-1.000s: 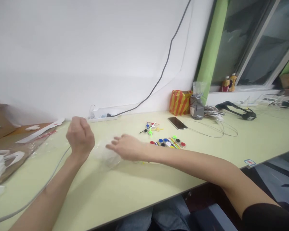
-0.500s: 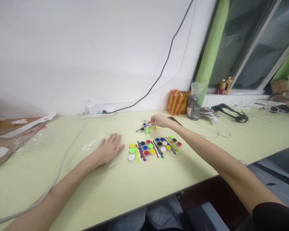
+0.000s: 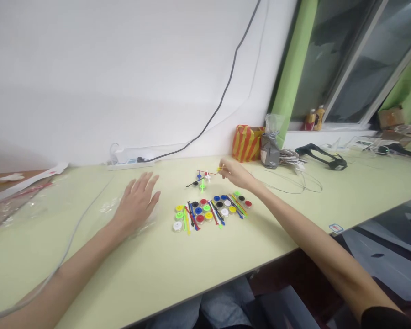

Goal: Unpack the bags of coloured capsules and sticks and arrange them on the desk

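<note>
My right hand [image 3: 235,174] pinches a small yellow arrow spinner [image 3: 220,169] between thumb and fingers, behind the rows of parts. Just left of it stands a loose group of spinners, among them a green one [image 3: 202,185], a white one [image 3: 207,175] and a black one [image 3: 195,183]. Nearer to me, several round coloured discs with clear bases, such as a red disc [image 3: 200,219] and a white disc [image 3: 177,226], lie in clusters with coloured plastic arrows [image 3: 192,215] between them. On the left, my left hand [image 3: 139,201] is open, fingers spread, over a clear plastic bag [image 3: 106,208].
A power strip [image 3: 125,163] with a dark cable lies along the wall. At the back right are a striped bag [image 3: 245,143], a grey pouch [image 3: 270,150], coiled cables [image 3: 291,158] and a black headset-like frame [image 3: 322,155]. A white cord [image 3: 71,242] crosses my left forearm.
My right hand now holds the yellow spinner, drawn away from the group to the right. My left hand has come up and left from the plastic bag. The view has shifted slightly.
</note>
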### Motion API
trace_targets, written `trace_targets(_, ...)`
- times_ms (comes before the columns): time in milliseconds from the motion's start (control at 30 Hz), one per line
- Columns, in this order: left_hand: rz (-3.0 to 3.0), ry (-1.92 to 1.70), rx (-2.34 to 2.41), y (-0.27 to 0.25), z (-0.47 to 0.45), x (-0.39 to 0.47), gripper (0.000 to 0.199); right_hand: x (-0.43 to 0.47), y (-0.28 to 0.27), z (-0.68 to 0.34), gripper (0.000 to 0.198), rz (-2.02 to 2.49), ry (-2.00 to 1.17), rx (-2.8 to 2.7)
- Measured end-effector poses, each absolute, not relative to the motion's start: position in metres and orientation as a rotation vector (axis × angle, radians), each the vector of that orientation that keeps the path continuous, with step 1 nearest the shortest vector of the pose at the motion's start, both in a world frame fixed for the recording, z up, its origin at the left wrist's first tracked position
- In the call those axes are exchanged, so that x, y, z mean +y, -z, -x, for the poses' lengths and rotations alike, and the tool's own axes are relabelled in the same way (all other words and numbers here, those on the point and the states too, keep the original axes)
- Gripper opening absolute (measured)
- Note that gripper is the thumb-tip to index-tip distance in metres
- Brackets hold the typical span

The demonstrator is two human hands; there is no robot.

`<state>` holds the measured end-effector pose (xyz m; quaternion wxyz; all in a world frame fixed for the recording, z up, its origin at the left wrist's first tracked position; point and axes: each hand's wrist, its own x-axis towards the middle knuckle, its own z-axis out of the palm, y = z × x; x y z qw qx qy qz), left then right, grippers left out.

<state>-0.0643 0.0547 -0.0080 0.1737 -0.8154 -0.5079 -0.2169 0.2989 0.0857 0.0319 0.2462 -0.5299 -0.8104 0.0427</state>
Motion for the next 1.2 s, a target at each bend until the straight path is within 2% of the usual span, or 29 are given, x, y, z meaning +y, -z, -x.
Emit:
trace_targets(133,2.422,0.856,-1.302,-0.011,0.030,0.022,0.045,0.038,-0.039,-0.236,0.021,1.334,0.042,-2.259)
trace_targets(300,2.496,1.051,-1.376,-0.006,0.012,0.002,0.041,0.009,-0.031,-0.169,0.022,1.135,0.084,-2.520)
trace_targets(500,2.557,1.275,-1.459,-0.004,0.015,0.004,0.040,-0.002,-0.021,-0.166,0.025,1.256,0.091,-2.563)
trace_targets(733,2.511,1.458,-1.371,-0.003,0.014,0.005,0.028,-0.010,-0.016,-0.172,0.026,1.302,-0.027,-2.474)
trace_targets(833,2.526,1.406,-1.249,-0.001,0.017,0.008,0.024,-0.007,-0.013,-0.178,0.020,1.162,-0.174,-2.371)
trace_targets(967,2.502,1.211,-1.120,-0.003,0.021,0.012,0.028,-0.004,-0.010,-0.183,0.017,0.742,-0.536,-2.151)
trace_targets(1067,2.463,1.036,-0.983,-0.008,0.022,0.012,0.028,-0.002,-0.009,-0.181,0.011,0.630,-0.787,-2.010)
trace_targets(1200,2.454,0.836,-0.797,-0.014,0.021,0.008,0.027,-0.003,-0.005,-0.177,0.020,0.664,-0.824,-1.949)
